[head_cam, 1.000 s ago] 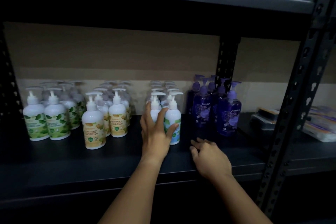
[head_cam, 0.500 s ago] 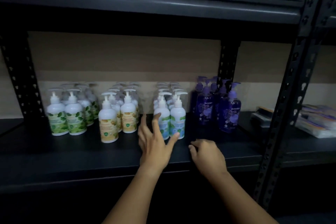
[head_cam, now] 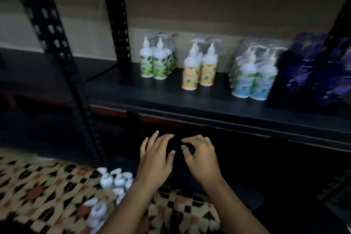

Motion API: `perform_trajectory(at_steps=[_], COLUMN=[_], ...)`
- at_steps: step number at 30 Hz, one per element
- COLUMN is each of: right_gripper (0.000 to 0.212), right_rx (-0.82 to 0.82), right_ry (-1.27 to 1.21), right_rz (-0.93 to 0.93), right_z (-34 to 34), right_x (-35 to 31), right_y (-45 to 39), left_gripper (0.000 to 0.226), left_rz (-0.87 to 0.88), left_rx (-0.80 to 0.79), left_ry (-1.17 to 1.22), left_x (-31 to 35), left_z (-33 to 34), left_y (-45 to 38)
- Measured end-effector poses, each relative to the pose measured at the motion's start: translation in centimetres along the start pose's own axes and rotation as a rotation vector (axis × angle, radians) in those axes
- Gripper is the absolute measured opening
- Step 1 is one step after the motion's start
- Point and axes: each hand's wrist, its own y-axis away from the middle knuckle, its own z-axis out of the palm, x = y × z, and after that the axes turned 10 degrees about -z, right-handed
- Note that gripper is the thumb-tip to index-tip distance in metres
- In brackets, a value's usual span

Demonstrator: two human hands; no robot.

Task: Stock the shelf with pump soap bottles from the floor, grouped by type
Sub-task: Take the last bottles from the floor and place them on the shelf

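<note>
On a dark metal shelf board [head_cam: 209, 100] of a black perforated-steel rack, seen from the head camera, four groups of pump soap bottles stand in a row, each group apart from the next: white bottles with green leaf labels [head_cam: 154, 62] at the left, white bottles with orange-yellow labels [head_cam: 199, 70] beside them, white bottles with blue-and-green labels [head_cam: 252, 80] further right, and a blurred cluster of dark purple bottles [head_cam: 315, 74] at the right edge of the frame. Each group runs back toward the beige wall behind the rack. Below the shelf's front lip, in front of the dark space under it, two bare hands are raised side by side and close together without touching. The left hand [head_cam: 155, 159] has its fingers spread and slightly bent, holding nothing; the right hand [head_cam: 201, 157] has its fingers curled loosely inward, thumb and forefinger near each other, also holding nothing. Both forearms reach up from the bottom of the frame. At lower left, on a patterned floor of cream, black and reddish tiles [head_cam: 38, 186], a loose bunch of white pump bottles [head_cam: 114, 182] stands just left of the left forearm, seen from above so that mostly the pump heads show; their labels cannot be made out. A black perforated upright post [head_cam: 55, 43] rises at the left, with a second post [head_cam: 117, 24] behind it at the shelf's back corner. The picture is motion-blurred throughout.
</note>
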Motion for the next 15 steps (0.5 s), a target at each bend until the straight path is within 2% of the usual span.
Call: perform_trajectory(at_steps=[5, 9, 12, 15], right_gripper=[0.025, 0.029, 0.033, 0.033], right_rx=[-0.286, -0.416, -0.489, -0.504], right_ry=[-0.106, -0.159, -0.186, -0.219], right_rz=[0.151, 0.240, 0.325, 0.422], right_z=[7.3, 13.0, 16.7, 20.3], right_x=[0.7, 1.4, 2.0, 2.5], right_y=[1.1, 1.6, 2.0, 2.4], left_gripper=[0.044, 0.046, 0.049, 0.044], left_rz=[-0.354, -0.546, -0.625, -0.644], left_rx=[-0.109, -0.207, -0.285, -0.292], left_ry=[-0.098, -0.147, -0.159, -0.149], left_x=[-9.9, -16.0, -19.5, -21.6], left_z=[-0.2, 0.4, 2.2, 4.0], left_y=[3.0, 5.9, 7.5, 8.2])
